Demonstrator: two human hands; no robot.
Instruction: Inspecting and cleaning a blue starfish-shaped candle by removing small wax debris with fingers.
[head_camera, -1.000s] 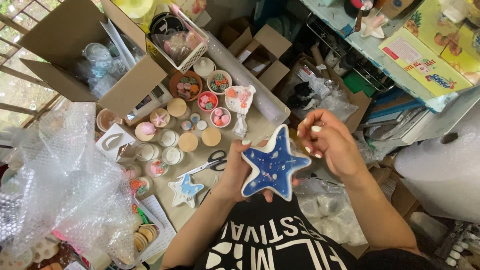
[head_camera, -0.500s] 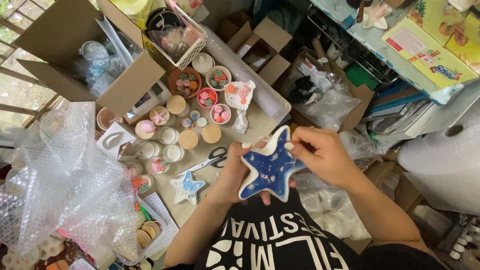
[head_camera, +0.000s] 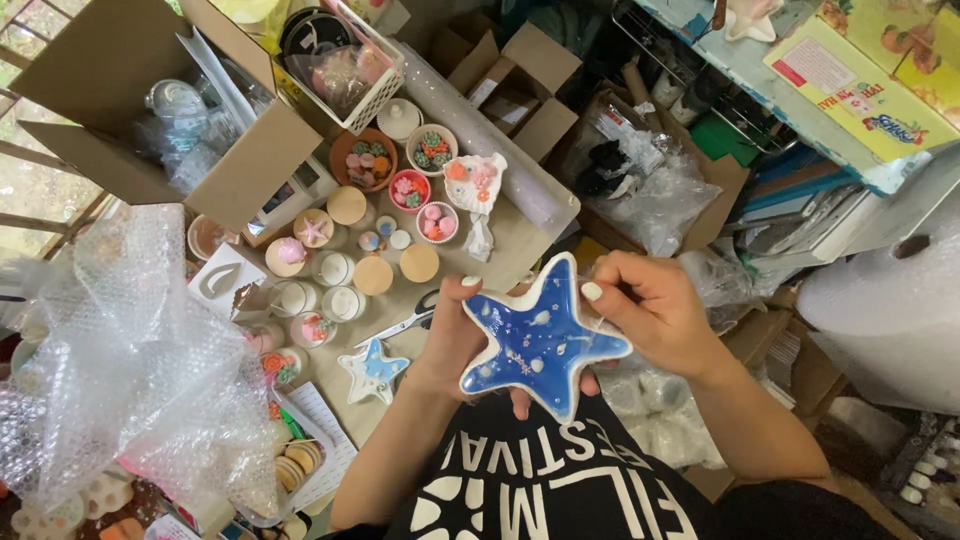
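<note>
A large star-shaped dish (head_camera: 541, 338), white-rimmed with glossy blue filling, sits flat between both hands above my lap. My left hand (head_camera: 452, 340) cups its left side from beneath, thumb on the rim. My right hand (head_camera: 650, 315) grips the upper right arm of the star, thumb on top. A smaller blue and white star dish (head_camera: 373, 369) lies on the table just left of my left hand. Scissors (head_camera: 404, 323) rest on the table beside it.
A heap of bubble wrap (head_camera: 130, 360) covers the left. Several small round jars and bowls of coloured pieces (head_camera: 410, 190) crowd the cardboard-topped table. An open cardboard box (head_camera: 150, 110) and white basket (head_camera: 345, 65) stand behind. Plastic bags (head_camera: 650, 180) and boxes fill the right.
My right hand came down from above the star and took hold of its upper right arm. The star dish turned slightly and shifted right, towards my lap.
</note>
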